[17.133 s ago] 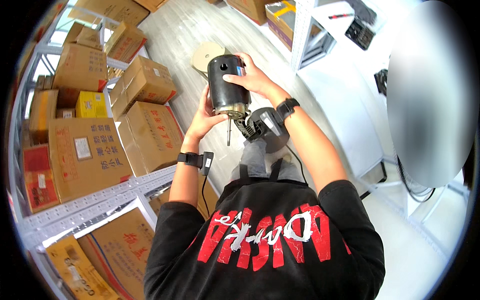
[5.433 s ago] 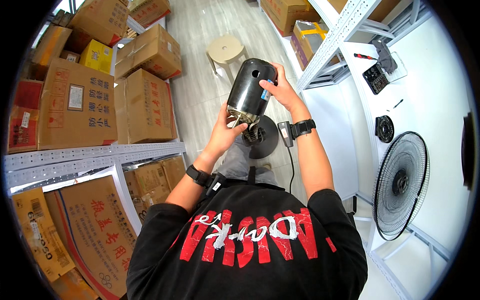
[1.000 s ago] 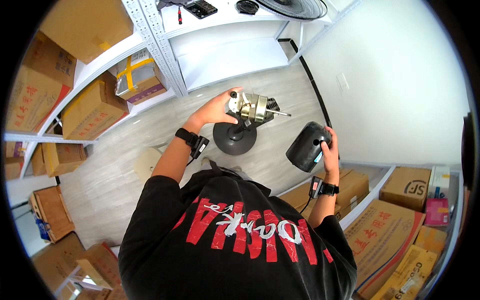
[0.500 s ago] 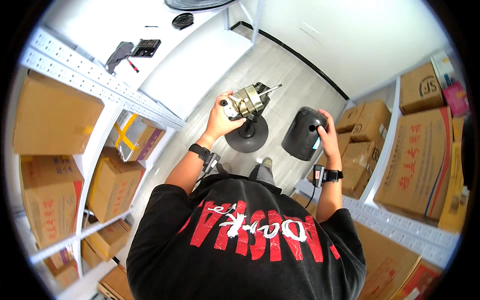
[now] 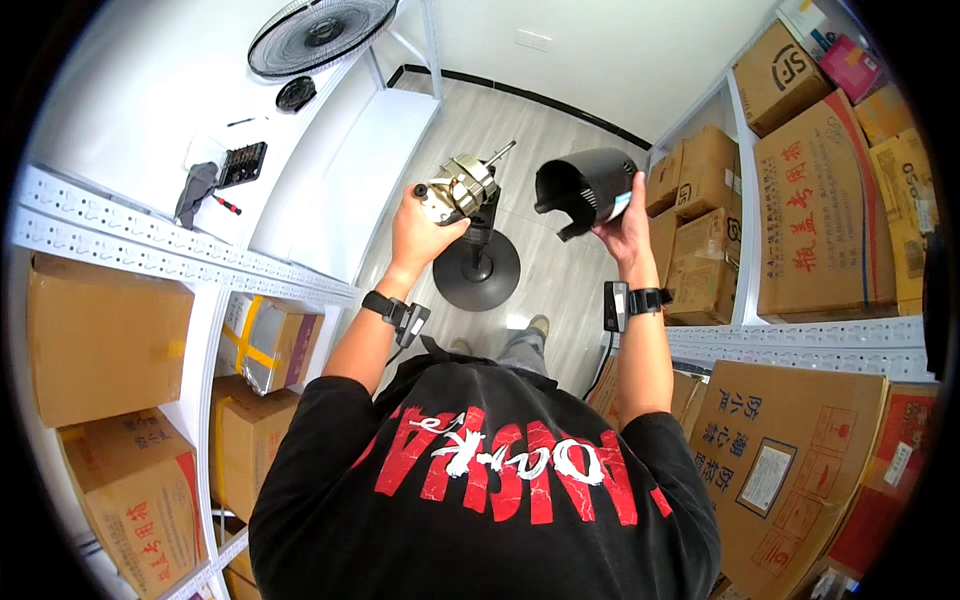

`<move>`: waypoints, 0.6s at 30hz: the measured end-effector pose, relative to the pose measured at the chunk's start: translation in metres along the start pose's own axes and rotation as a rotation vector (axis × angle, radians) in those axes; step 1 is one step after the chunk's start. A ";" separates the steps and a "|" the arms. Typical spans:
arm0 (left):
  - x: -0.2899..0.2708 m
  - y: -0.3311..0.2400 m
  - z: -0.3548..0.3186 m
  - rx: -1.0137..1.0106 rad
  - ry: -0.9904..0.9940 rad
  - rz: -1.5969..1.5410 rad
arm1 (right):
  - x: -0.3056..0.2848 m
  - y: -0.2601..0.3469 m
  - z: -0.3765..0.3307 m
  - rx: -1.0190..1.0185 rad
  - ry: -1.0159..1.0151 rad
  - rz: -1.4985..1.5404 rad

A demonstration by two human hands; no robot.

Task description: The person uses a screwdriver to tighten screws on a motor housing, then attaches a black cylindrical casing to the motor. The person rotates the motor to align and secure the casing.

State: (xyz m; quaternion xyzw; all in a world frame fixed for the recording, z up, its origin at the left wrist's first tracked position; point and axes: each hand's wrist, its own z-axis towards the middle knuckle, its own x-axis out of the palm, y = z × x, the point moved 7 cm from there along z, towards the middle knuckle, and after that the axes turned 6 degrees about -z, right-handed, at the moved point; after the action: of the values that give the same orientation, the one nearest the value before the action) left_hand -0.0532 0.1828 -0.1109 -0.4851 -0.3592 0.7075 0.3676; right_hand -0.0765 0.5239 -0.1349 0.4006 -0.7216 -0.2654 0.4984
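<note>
With my left hand I grip a bare fan motor, brass-coloured with a pale rear part and a thin metal shaft pointing away to the right. The motor sits at the top of a black stand, whose round base rests on the floor. Fingers and thumb wrap round the motor's rear end. Off to the right, my right hand holds a black motor cover by its outer side, apart from the motor. The cover is tilted, and its hollow, notched opening faces left. A small light-blue patch shows on it near my fingers.
On the white shelf at left lie a fan grille, a black round part, a bit case, a grey cloth-like item and a red-handled screwdriver. Cardboard boxes fill racks on both sides.
My right hand has raised the cover away from me and turned it, so its hollow opening now shows. The left hand keeps its grip on the motor. The whole view has shifted.
</note>
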 end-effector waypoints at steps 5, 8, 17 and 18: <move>-0.007 -0.018 0.015 0.003 0.036 0.015 | 0.010 0.006 0.036 -0.024 -0.073 0.083; -0.004 -0.017 0.017 -0.023 0.049 -0.004 | 0.011 0.003 0.056 -0.041 -0.112 0.183; 0.002 -0.029 0.034 -0.106 0.072 0.140 | 0.020 0.004 0.052 -0.170 -0.097 0.063; 0.002 -0.030 0.036 -0.117 0.063 0.140 | 0.021 0.007 0.051 -0.179 -0.094 0.071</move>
State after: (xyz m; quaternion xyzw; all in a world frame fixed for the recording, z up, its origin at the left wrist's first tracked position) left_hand -0.0825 0.1933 -0.0762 -0.5516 -0.3534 0.6937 0.2994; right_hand -0.1304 0.5090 -0.1376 0.3158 -0.7313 -0.3296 0.5067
